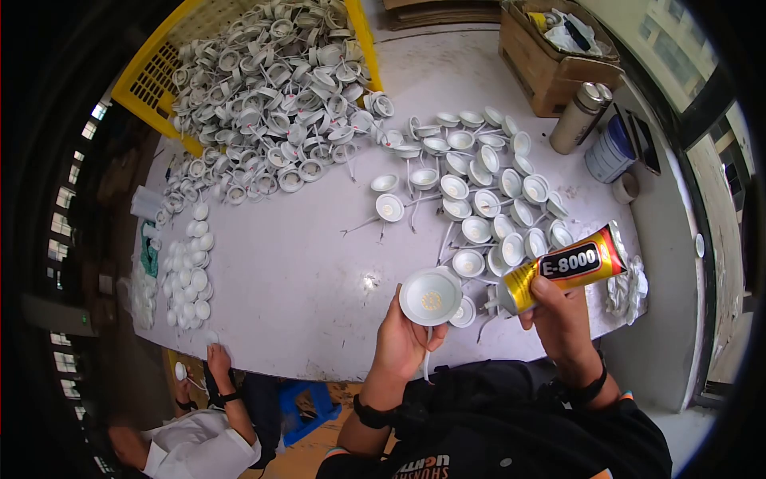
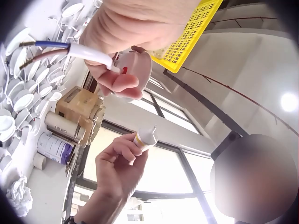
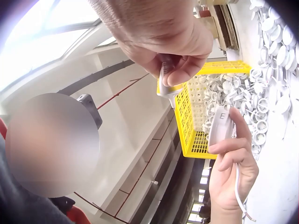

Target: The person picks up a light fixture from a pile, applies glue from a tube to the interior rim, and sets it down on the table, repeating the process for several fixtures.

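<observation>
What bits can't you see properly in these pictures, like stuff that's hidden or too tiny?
- Head view: whether glue leaves the glue tube is too small to tell.
- Left wrist view: the front of the lamp faces away, partly behind the left hand.
- Right wrist view: the right hand hides the tube's label.
- Head view: the contents of the cardboard box are too small.

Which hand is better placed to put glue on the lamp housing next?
Right, probably. The right hand grips the E-8000 tube, its nozzle end close beside the round lamp housing; the left hand is busy holding that housing.
</observation>
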### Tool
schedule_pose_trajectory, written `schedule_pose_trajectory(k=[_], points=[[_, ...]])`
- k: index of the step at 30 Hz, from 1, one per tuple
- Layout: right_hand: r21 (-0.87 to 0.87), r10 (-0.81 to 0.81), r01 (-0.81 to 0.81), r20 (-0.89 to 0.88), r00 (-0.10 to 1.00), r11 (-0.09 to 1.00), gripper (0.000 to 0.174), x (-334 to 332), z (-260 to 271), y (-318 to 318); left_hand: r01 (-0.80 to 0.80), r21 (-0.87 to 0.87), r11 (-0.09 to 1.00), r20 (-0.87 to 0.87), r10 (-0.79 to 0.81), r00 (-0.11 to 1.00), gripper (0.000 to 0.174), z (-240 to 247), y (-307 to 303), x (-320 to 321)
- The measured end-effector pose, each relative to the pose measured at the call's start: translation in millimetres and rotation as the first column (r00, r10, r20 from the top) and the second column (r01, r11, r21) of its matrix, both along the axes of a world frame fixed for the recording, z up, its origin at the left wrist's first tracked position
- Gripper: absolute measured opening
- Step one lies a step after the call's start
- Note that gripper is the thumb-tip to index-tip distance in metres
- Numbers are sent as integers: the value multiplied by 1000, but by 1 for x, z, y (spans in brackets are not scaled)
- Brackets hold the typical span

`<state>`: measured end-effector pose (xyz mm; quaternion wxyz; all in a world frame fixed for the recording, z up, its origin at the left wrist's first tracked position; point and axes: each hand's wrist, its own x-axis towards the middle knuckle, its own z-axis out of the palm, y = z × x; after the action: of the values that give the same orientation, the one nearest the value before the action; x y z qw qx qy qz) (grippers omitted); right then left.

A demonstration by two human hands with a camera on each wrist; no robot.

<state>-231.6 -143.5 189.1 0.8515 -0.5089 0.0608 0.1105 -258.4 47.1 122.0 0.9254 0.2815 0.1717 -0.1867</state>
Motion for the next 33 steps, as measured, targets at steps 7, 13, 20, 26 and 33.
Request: schedule_pose_trajectory(k=[7,13,20,26,33], points=[[-46,-15,12,-53,998,999,20,1,-7,-1,-131,306,943,-130,178,975,52,-68,56,13],[-162,-73,64,-46,996,985,20,4,-10,3,35,845,534,-276,379,883,53,-164,178,-4],[-167,-98,92,-34,995,982,19,6,-17,5,281,770,-573,171,610,774,44,-163,221,-5],[-115,-20,14,-44,999,993,21,5,-18,8,-193,981,35,193,5,981,22,-150,105,-9],[-127,-107,103,-31,994,987,23,-5,-15,-1,-49,946,-320,-52,-298,953,29,-160,13,-9]])
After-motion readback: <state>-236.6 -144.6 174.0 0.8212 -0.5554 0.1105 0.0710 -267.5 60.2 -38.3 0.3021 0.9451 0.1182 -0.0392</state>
